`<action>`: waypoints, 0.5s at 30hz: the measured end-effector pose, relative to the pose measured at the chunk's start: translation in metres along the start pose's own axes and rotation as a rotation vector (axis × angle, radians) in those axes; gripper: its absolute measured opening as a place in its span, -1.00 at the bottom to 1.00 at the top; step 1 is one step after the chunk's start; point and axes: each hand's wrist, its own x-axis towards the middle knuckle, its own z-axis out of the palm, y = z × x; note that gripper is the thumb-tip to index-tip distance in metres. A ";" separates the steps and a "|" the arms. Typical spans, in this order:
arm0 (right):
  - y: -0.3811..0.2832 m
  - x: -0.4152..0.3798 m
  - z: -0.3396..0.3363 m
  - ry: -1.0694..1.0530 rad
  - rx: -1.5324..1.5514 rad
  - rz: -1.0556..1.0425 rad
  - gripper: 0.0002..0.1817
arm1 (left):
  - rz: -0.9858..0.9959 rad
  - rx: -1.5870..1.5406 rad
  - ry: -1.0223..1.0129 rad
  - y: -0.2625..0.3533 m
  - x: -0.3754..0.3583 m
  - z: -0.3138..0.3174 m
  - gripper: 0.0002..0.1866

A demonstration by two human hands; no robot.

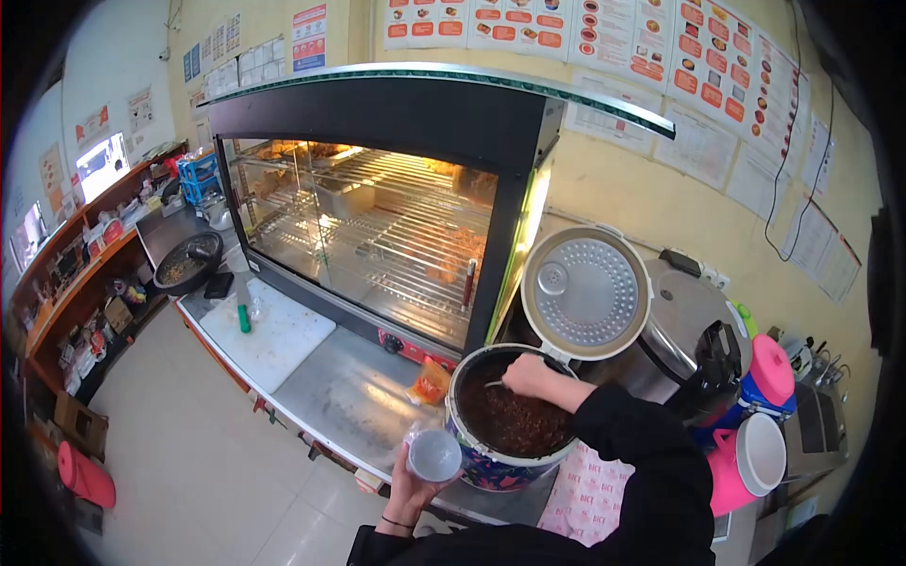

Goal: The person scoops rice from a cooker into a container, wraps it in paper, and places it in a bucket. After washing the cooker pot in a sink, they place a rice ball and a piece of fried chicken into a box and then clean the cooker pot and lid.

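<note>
the pot (494,474) sits on the tabletop (354,385) right in front of me, its flowered wall rounding toward my body and a dark, lumpy food (528,429) filling much of it. my right hand (530,375) reaches over the rim and inside, fingers bunched round the handle of a utensil (495,385) whose far end i can't make out. my left hand (412,489) is curled about a clear cup (435,456), holding it just beside the pot with its round opening facing up toward me. the pot's lid (587,288) stands raised behind, its perforated metal inner side turned my way. near the pot's left edge lies a clear packet (430,381) with something orange-red in it, and to the right a pink printed sheet (587,495) hangs under my sleeve. behind the packet stands a lit glass cabinet (363,222) with wire racks. farther left, a green-handled knife (244,317) rests on a white cutting board (274,349), and past it is a black bowl (186,264). a big steel cooker (689,307) stands to the right of the lid.
</note>
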 end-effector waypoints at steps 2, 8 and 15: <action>0.012 0.001 0.003 -0.061 0.244 0.121 -0.79 | 0.034 0.037 0.035 -0.001 0.000 0.005 -0.40; 0.012 0.002 0.035 -0.349 1.219 0.294 -0.73 | 0.084 0.027 0.044 -0.003 0.002 0.006 -0.41; -0.023 -0.028 0.015 -0.434 1.566 0.355 -0.69 | 0.089 -0.027 0.054 -0.004 -0.002 0.012 -0.43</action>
